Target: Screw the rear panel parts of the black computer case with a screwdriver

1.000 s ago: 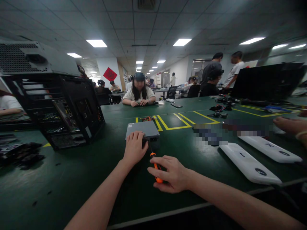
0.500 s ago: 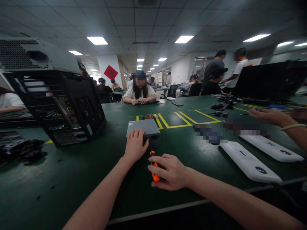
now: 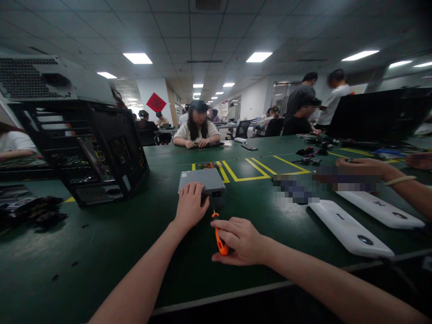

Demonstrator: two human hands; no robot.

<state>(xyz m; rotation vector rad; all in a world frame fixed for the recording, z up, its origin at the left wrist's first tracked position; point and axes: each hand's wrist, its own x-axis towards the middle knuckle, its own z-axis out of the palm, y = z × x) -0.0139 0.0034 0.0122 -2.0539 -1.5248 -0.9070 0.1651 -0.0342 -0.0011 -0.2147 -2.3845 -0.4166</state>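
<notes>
A grey metal computer power supply [image 3: 207, 180] lies on the green table in front of me. My left hand [image 3: 191, 200] grips its near left corner, fingers over the top and thumb at the near face. An orange and black screwdriver [image 3: 221, 243] is in my right hand [image 3: 238, 240], held between fingers and thumb. Its shaft points away from me, with the tip at the near face of the power supply, beside my left thumb. Whether the tip sits in a screw is too small to tell. Coloured cables [image 3: 209, 165] lie behind the power supply.
An open black computer case [image 3: 101, 153] stands at the left, with another power supply [image 3: 60, 78] on top. Dark parts [image 3: 37, 213] lie beside it. Two white devices [image 3: 351, 229] lie at the right, near a co-worker's hand [image 3: 366, 166]. Another person [image 3: 197, 130] sits opposite.
The screwdriver's handle has swung slightly right, and my right fingers have shifted around it. My left hand and the power supply stay put. The co-worker's hand at the right has moved left.
</notes>
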